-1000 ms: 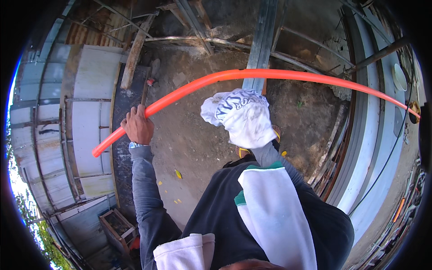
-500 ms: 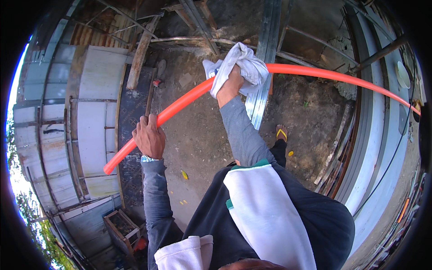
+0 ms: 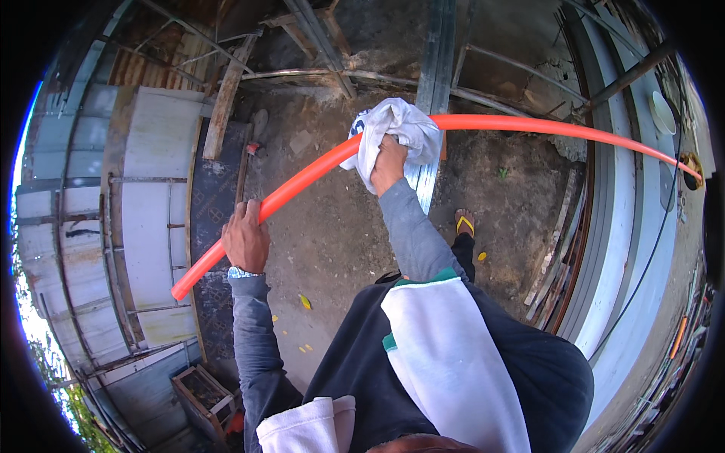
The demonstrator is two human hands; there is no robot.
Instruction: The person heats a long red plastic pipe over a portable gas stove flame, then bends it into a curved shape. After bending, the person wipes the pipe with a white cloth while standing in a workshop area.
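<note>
A long orange pipe (image 3: 513, 123) runs bent across my view, from the lower left to the far right. My left hand (image 3: 245, 238) is closed on the pipe near its left end. Around the middle of the pipe is a bunched white cloth (image 3: 405, 119), gripped in my right hand (image 3: 389, 162); most of those fingers are covered by it. Behind the cloth lies a long galvanized metal channel (image 3: 423, 192). Below and to the right, my sandalled foot (image 3: 464, 223) rests on the concrete floor (image 3: 317, 249).
Pale sheet panels with metal bars (image 3: 151, 219) stand on the left beside a dark board (image 3: 211, 332). Metal frames and timber (image 3: 226, 106) cross the top. Long grey profiles (image 3: 581, 272) lie on the right near a white basin (image 3: 663, 113). A wooden crate (image 3: 204, 400) sits lower left.
My right hand has risen with the cloth from below the pipe and closed it around the pipe's middle. My left hand and the pipe's left end have shifted right and down in view.
</note>
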